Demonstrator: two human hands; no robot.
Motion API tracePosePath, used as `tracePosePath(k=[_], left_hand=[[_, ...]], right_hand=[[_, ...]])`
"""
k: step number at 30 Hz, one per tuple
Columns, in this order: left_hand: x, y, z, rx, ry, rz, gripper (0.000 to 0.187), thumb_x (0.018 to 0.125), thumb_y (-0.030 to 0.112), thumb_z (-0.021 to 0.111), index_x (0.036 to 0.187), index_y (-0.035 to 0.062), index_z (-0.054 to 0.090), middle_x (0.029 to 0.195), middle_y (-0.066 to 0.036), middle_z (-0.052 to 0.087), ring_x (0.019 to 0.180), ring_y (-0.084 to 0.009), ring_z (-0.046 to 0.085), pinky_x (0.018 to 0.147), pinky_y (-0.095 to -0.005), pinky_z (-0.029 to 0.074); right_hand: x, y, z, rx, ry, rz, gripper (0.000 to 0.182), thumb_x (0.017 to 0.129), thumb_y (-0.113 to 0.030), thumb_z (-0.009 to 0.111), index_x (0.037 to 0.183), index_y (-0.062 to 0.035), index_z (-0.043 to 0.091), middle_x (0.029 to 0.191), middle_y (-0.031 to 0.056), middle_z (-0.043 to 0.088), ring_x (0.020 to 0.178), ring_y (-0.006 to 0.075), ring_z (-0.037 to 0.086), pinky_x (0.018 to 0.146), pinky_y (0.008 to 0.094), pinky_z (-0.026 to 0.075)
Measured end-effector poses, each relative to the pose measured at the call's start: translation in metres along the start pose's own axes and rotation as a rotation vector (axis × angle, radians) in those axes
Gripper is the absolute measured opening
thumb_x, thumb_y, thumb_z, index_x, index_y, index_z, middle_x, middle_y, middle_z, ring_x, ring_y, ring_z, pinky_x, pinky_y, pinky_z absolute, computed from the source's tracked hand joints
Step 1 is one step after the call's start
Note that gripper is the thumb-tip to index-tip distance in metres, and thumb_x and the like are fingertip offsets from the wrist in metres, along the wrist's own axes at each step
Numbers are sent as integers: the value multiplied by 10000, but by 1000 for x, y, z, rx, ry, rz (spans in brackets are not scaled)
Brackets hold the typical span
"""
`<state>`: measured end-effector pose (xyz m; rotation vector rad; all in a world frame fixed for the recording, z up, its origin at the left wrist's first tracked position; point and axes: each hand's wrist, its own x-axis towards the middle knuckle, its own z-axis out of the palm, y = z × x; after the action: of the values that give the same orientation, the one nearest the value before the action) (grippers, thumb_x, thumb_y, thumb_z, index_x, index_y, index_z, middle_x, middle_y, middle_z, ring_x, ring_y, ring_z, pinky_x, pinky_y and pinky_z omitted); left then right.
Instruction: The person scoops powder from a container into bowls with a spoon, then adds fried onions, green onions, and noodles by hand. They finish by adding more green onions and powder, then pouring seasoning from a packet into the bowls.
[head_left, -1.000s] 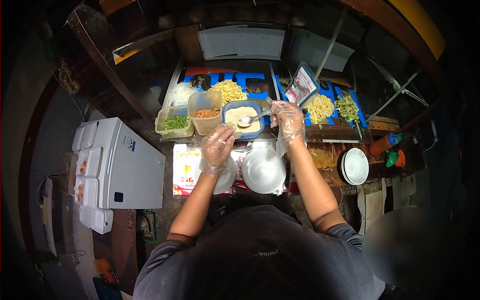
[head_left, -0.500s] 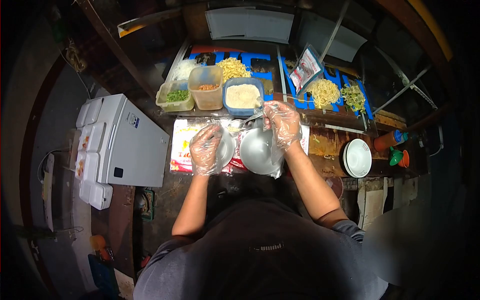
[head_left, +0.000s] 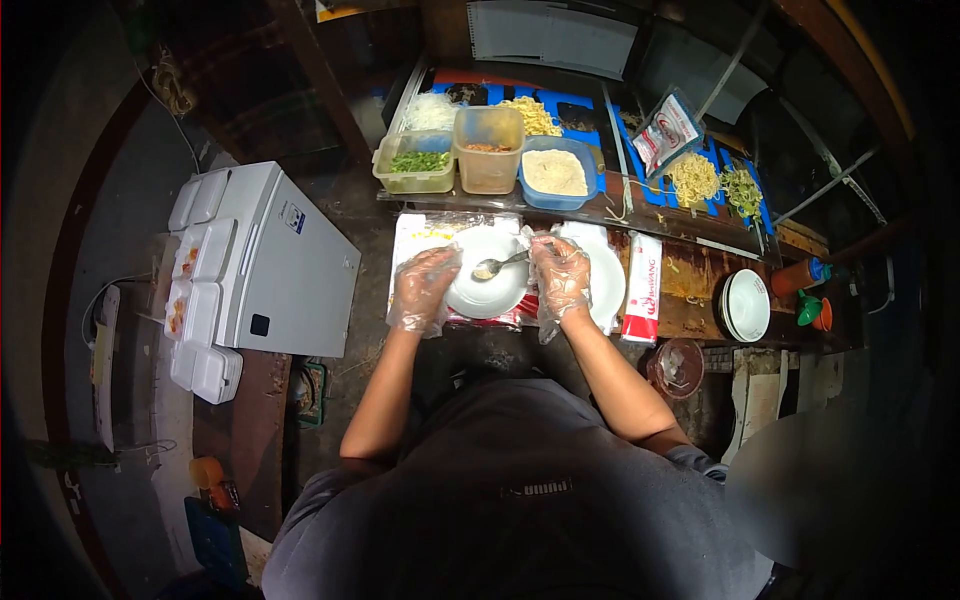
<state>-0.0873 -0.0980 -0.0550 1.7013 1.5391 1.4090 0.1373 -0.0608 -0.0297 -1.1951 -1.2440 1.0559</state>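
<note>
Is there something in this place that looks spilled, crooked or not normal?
Yes. A thin pale strand, perhaps a noodle, lies loose near the front edge of the dark wooden shelf, away from the right-hand yellow noodle pile. The white printed plastic packet leans askew beside that pile. No breakage stands out.

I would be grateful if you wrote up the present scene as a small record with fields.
right hand: gloved in clear plastic, holding the spoon
spoon: over the left bowl, pale powder in it
left bowl: white, between the hands
left hand: gloved likewise, at the left bowl's left side; contact unclear
right bowl: white, partly hidden by the right hand
tubs behind, left to right: chopped greens tub, brown bits tub, blue powder tub
far right: stacked bowls
</note>
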Motion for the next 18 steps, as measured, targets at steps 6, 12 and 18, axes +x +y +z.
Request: tracePosePath(k=[6,12,18], left_hand=[[9,-19,-3,-50,-77,53,248,771,86,735,1005,5,720,1028,-187,699,985,-302,670,889,-359,510],[17,-23,-6,-51,-172,50,241,792,77,715,1014,-17,709,1048,-203,691,1007,-309,661,902,-362,501],[24,-29,-4,-60,-204,70,231,804,66,705,1020,-19,705,1049,-205,689,1014,-310,655,901,-369,501]], right_hand=[[-6,31,7,11,47,112,146,877,-131,665,958,-12,690,763,40,639,687,105,547,649,276,455],[-13,17,14,-167,61,112,143,889,-127,646,965,-13,686,857,81,667,762,129,582,721,289,468],[-11,33,18,-107,71,91,146,909,-136,640,1001,-30,682,853,64,667,776,113,577,735,275,466]])
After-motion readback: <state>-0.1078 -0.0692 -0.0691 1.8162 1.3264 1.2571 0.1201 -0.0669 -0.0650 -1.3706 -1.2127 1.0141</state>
